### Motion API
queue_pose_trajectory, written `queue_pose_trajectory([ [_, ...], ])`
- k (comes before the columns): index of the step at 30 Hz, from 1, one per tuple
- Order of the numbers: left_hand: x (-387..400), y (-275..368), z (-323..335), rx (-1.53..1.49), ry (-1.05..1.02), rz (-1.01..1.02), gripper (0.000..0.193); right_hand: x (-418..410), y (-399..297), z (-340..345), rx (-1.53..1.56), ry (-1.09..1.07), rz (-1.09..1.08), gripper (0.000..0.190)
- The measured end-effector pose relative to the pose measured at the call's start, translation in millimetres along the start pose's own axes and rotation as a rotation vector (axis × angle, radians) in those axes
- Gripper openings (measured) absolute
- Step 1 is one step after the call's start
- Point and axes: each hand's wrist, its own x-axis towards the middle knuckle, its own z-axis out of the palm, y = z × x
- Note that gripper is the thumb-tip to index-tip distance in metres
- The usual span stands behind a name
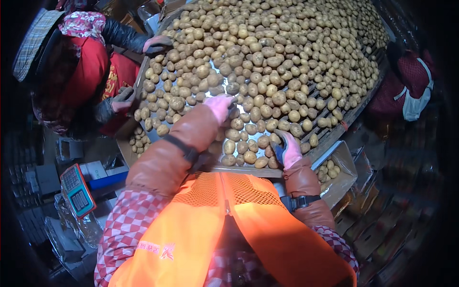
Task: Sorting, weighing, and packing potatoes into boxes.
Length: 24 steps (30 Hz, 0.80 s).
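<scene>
Many potatoes [258, 57] cover a sorting table, with a bare metal patch [252, 130] showing among the nearer ones. My left hand [219, 107], in a pink glove with dark fingers, reaches over the middle of the near potatoes. Its fingertips are partly hidden, so any hold cannot be made out. Close to the table's front edge [247, 171], my right hand [289, 149] curls beside several potatoes in a pink and blue glove. A potato [275, 139] lies against its fingers; whether it is gripped is unclear.
Across the left edge, a co-worker's gloved hands [157, 44] rest by the potatoes. Lined boxes of potatoes stand below the table at left [140, 141] and right [329, 170]. A digital scale [77, 191] sits at lower left. Slats [322, 134] run along the right side. Red mesh sacks [412, 77] are beyond.
</scene>
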Motion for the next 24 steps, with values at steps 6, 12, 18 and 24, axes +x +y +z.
queue_pose_trajectory([
  [6,46.4,-20.1,28.7,0.045,-0.16,-0.107,0.032,-7.7,16.6,-0.8,-0.017,0.246,-0.026,0.039],
  [12,38.7,-42.0,18.8,-0.432,-0.061,-0.301,0.038,14.6,5.6,-2.2,0.008,0.234,-0.042,0.034],
  [18,-56.8,-78.3,-22.1,-1.878,0.165,-0.421,0.05,52.2,-25.4,11.8,-0.117,0.185,-0.281,0.039],
  [24,-96.4,-89.2,8.1,-1.272,0.009,-0.673,0.03,100.3,-44.3,68.3,-0.58,-0.191,-0.467,0.043],
])
